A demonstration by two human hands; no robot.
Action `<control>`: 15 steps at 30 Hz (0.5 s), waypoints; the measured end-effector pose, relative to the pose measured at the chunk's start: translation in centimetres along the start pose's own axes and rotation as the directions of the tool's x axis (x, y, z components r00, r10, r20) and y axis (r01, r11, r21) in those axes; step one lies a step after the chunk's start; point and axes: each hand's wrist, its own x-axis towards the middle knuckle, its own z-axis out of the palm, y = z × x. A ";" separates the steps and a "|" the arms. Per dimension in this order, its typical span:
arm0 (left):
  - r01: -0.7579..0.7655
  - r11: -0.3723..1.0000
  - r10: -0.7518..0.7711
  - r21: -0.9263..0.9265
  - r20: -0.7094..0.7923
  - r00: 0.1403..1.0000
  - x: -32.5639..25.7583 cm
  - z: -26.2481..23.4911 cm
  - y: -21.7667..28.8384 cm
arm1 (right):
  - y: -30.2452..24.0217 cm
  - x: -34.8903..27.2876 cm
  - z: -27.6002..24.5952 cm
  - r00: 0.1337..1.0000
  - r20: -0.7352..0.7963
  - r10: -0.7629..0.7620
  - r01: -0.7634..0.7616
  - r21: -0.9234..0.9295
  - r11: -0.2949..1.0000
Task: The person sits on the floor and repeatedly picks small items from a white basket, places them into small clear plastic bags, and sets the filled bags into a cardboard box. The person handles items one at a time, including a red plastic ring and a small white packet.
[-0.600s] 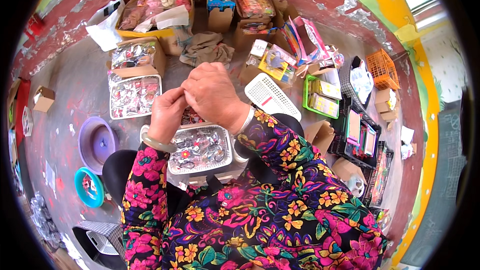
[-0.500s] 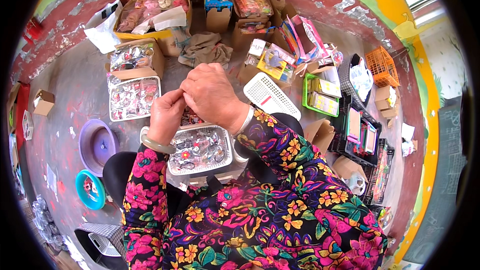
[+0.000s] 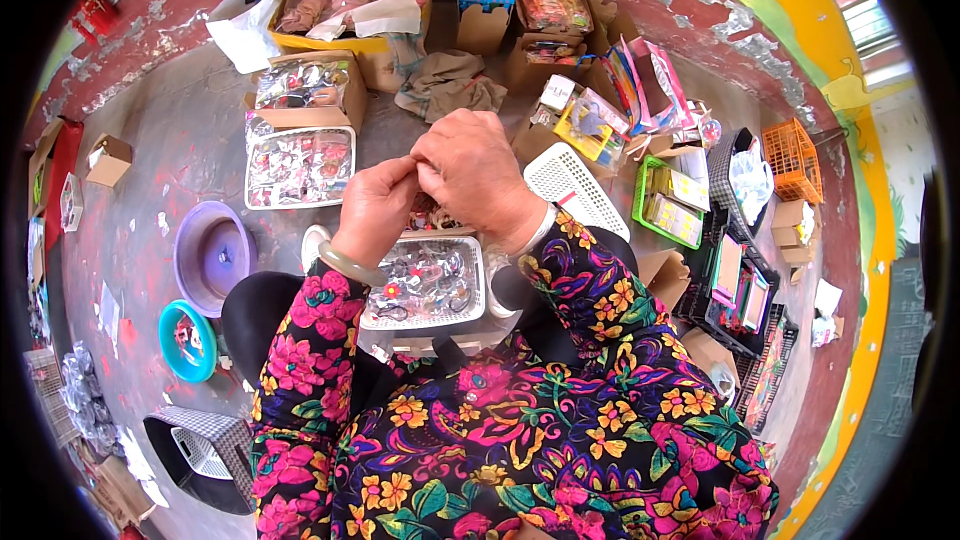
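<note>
My left hand and my right hand meet in front of me, thumbs and fingertips pinched together. Whatever is between the fingers is too small or hidden to make out. Just below them, a white plastic basket sits between my legs, holding small clear packets with dark and coloured pieces inside. Small dark-red items show partly behind my hands, their kind unclear. Further off to the left stands another white basket, filled with similar clear packets. A pale bangle circles my left wrist.
A purple basin and a teal basin rest on the floor at left. Open cardboard boxes line the far side. To the right are a white perforated tray, a green basket, black crates and an orange crate.
The view has turned, so most of the floor things appear further right and higher. My hands stay pinched together, with the right one slightly further right over the near basket.
</note>
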 end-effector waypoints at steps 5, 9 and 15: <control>0.073 0.997 -0.074 0.006 0.040 0.996 -0.2 -0.4 0.6 | -0.2 0.1 -0.1 1.000 0.006 0.005 -0.005 0.021 1.000; -0.004 1.000 0.004 -0.015 -0.008 1.000 -0.2 -0.1 0.8 | -0.1 0.1 0.0 1.000 -0.018 0.011 -0.011 0.043 0.999; -0.034 0.998 0.031 -0.059 -0.046 0.998 -0.2 0.2 -0.1 | -0.1 0.2 -0.1 0.999 -0.051 0.001 0.002 0.063 0.998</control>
